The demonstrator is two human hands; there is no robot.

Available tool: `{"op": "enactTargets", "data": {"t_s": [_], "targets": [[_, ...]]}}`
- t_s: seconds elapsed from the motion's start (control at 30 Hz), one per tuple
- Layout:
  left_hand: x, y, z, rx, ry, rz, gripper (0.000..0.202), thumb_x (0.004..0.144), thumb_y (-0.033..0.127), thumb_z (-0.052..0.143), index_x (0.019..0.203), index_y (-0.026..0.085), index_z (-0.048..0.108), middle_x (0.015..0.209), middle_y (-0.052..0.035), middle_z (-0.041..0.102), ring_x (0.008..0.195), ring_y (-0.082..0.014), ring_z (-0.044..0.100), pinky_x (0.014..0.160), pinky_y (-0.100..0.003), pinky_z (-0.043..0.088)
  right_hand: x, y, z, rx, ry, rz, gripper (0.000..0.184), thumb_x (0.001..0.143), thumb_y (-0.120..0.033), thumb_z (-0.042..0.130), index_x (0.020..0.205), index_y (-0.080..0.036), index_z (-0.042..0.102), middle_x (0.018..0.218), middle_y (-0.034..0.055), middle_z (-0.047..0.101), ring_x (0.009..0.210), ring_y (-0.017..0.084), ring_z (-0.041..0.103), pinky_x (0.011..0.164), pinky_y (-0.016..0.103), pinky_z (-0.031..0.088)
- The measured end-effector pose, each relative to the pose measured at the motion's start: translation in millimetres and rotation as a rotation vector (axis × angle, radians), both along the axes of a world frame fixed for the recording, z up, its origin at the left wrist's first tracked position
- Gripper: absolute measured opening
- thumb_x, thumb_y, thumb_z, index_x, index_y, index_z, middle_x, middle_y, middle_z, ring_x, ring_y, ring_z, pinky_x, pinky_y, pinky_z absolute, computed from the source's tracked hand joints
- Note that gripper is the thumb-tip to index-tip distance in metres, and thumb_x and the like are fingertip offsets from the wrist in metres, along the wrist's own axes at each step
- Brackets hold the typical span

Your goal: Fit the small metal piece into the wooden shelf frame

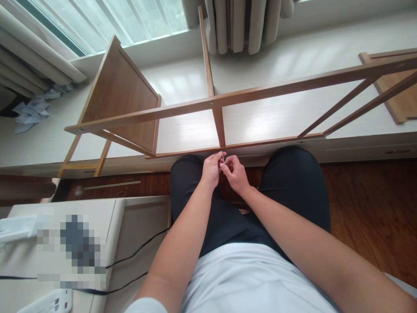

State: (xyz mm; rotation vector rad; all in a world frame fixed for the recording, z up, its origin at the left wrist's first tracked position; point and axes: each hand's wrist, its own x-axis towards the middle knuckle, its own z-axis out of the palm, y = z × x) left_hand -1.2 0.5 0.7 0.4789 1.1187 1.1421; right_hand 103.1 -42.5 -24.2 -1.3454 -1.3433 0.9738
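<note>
Between my knees, a thin metal pin [223, 157], perhaps a screw or hex key, is pinched at the fingertips. My left hand [211, 168] is closed around its near side, and my right hand [237, 174] is closed on it from the right, thumb and fingers together. Both are just below the lower rail of a wooden frame [254, 93]. The frame lies on its side on a white ledge, with a screw head [211, 104] showing where a crossbar joins the long upper rail. A solid wooden panel [125, 93] stands within the frame's left end.
Another wooden panel [399, 84] lies at the right on the white ledge [286, 56]. Crumpled paper [31, 113] sits at the far left below the curtain. On my left is a white cabinet [107, 217] with a power strip [48, 302] and black cables [137, 243].
</note>
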Motion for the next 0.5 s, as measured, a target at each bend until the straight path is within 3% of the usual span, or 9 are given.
{"op": "enactTargets", "data": {"t_s": [0.5], "targets": [[1.3, 1.1, 7.2, -0.073, -0.117, 0.004, 0.017, 0.077, 0.026, 0.080, 0.082, 0.011, 0.076, 0.064, 0.0032, 0.053, 0.058, -0.0080, 0.055, 0.062, -0.023, 0.049, -1.2, 3.2, 5.9, 0.033, -0.174, -0.059, 0.028, 0.092, -0.052, 0.061, 0.096, -0.026, 0.053, 0.071, -0.0014, 0.065, 0.059, 0.019, 0.061, 0.062, 0.029, 0.046]]}}
